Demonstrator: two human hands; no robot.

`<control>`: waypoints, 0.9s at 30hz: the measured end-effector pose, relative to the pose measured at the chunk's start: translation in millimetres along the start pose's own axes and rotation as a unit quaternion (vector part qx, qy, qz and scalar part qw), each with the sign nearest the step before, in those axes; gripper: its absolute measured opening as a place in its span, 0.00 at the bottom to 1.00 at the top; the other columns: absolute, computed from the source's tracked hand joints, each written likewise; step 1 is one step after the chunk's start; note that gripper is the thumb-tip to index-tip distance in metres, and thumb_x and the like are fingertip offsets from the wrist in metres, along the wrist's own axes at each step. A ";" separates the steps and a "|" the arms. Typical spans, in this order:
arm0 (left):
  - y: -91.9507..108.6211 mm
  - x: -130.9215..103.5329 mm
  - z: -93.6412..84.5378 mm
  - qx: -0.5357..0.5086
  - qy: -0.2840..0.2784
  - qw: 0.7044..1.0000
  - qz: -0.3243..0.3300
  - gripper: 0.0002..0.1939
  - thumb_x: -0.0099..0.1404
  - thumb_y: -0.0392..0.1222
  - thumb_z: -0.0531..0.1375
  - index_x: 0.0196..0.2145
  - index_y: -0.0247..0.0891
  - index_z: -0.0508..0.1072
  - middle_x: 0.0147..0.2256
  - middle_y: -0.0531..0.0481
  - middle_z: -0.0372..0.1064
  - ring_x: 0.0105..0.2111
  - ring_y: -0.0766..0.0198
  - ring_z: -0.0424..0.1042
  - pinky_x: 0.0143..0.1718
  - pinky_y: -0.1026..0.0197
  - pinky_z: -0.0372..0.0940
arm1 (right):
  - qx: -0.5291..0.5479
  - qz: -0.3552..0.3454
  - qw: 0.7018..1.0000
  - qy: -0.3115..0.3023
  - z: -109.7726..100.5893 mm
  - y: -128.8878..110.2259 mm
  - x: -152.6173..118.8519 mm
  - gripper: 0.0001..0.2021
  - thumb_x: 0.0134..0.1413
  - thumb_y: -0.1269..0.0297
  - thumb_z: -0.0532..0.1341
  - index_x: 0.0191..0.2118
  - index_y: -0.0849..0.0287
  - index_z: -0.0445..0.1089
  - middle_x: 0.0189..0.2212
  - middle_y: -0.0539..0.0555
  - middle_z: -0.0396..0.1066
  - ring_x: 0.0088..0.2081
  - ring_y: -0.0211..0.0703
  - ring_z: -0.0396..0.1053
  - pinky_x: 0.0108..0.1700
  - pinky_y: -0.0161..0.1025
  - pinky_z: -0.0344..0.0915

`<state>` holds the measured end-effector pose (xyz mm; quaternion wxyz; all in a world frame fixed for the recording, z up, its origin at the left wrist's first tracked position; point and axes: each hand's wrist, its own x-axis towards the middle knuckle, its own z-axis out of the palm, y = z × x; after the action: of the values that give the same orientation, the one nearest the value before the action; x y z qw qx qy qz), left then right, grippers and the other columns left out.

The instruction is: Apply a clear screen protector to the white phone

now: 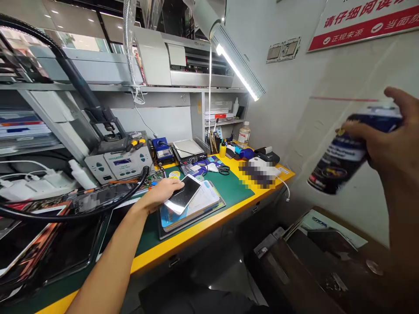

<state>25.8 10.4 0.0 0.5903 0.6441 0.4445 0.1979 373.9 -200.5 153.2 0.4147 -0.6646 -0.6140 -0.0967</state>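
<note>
My left hand (165, 192) grips the left edge of a white-framed smartphone (185, 193) with a dark screen, thumb on its face. The phone is tilted over a stack of papers or booklets (207, 198), which lies on a green mat (234, 189). Up at the right, well apart from the bench, my right hand (396, 135) is wrapped round a dark blue and black spray can (343, 152). A thin red straw (343, 99) points left from the can's nozzle. The can is tilted and somewhat blurred by motion.
Several tablets (75, 244) crowd the left, crossed by a black hose (98, 216). Behind stand a grey control box (121, 161) and a blue device (163, 150). Scissors (224, 169), a yellow bottle (223, 149) and a clear bottle (244, 134) sit farther back. A lit lamp (240, 65) hangs overhead.
</note>
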 end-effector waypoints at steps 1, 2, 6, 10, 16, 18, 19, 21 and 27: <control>1.0 -1.0 -1.3 0.040 0.004 0.999 0.010 0.13 0.61 0.51 0.65 0.31 0.37 0.75 0.21 0.53 0.66 0.16 0.63 0.65 0.14 0.63 0.54 | -0.005 0.003 1.000 0.011 5.0 -6.3 -16.4 0.36 0.49 0.30 0.61 0.62 0.34 0.61 0.50 0.51 0.76 0.55 0.60 0.69 0.51 0.56 0.73; 2.5 -2.0 -2.5 0.079 0.010 0.997 0.023 0.14 0.60 0.53 0.65 0.31 0.38 0.76 0.20 0.54 0.65 0.16 0.63 0.65 0.15 0.63 0.54 | -0.011 0.007 1.000 0.018 10.4 -9.9 -32.1 0.37 0.48 0.30 0.62 0.63 0.32 0.60 0.51 0.51 0.76 0.55 0.61 0.69 0.50 0.58 0.73; 9.4 -4.4 -6.2 0.215 0.048 0.972 0.078 0.17 0.61 0.55 0.61 0.31 0.38 0.76 0.22 0.52 0.65 0.22 0.60 0.67 0.22 0.60 0.59 | -0.025 0.031 0.998 0.038 29.4 -5.8 -86.5 0.35 0.48 0.36 0.64 0.63 0.24 0.59 0.53 0.49 0.75 0.53 0.64 0.72 0.44 0.61 0.75; 7.8 -8.7 -8.9 0.315 0.079 0.936 0.133 0.19 0.64 0.57 0.57 0.34 0.38 0.76 0.34 0.44 0.75 0.38 0.49 0.74 0.37 0.56 0.65 | 0.009 0.043 0.999 0.016 43.9 -5.7 -115.3 0.29 0.51 0.45 0.68 0.60 0.29 0.65 0.52 0.50 0.75 0.45 0.60 0.77 0.41 0.56 0.76; -9.5 -28.4 -8.0 0.389 0.089 0.900 0.175 0.42 0.52 0.58 0.68 0.61 0.36 0.67 0.55 0.34 0.71 0.55 0.39 0.68 0.53 0.49 0.62 | 0.049 -0.074 0.994 -0.059 80.1 -41.7 -105.2 0.28 0.57 0.58 0.67 0.62 0.43 0.63 0.55 0.54 0.71 0.54 0.55 0.72 0.55 0.50 0.71; -14.4 -34.8 -6.5 0.395 0.085 0.895 0.188 0.42 0.55 0.56 0.67 0.63 0.36 0.65 0.54 0.35 0.71 0.55 0.41 0.68 0.54 0.48 0.63 | 0.064 -0.096 0.990 -0.076 93.2 -52.0 -100.2 0.27 0.57 0.61 0.67 0.61 0.45 0.62 0.55 0.55 0.70 0.55 0.55 0.71 0.55 0.49 0.70; -16.5 -37.6 -6.0 0.394 0.082 0.894 0.196 0.41 0.56 0.55 0.66 0.63 0.36 0.64 0.53 0.36 0.71 0.54 0.42 0.69 0.55 0.48 0.63 | 0.071 -0.102 0.989 -0.086 99.3 -56.1 -98.7 0.27 0.56 0.62 0.67 0.61 0.45 0.62 0.54 0.56 0.70 0.55 0.54 0.71 0.55 0.49 0.70; -20.6 -42.7 -6.6 0.388 0.079 0.893 0.216 0.41 0.57 0.54 0.66 0.65 0.37 0.63 0.54 0.37 0.70 0.55 0.45 0.69 0.57 0.49 0.62 | 0.083 -0.109 0.985 -0.109 110.4 -62.8 -97.1 0.27 0.56 0.64 0.66 0.60 0.47 0.62 0.52 0.56 0.69 0.54 0.54 0.70 0.55 0.50 0.70; -48.5 -61.2 -24.7 0.339 0.151 0.886 0.278 0.41 0.56 0.55 0.69 0.63 0.40 0.66 0.57 0.41 0.70 0.56 0.47 0.69 0.57 0.50 0.65 | 0.081 -0.085 0.974 -0.195 137.4 -77.3 -94.9 0.29 0.53 0.66 0.66 0.61 0.47 0.62 0.53 0.59 0.66 0.51 0.56 0.72 0.51 0.51 0.73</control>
<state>-42.2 -29.0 -23.3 0.1829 0.8646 0.3704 0.2861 230.6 -185.9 38.5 0.3297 -0.5802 -0.7431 0.0499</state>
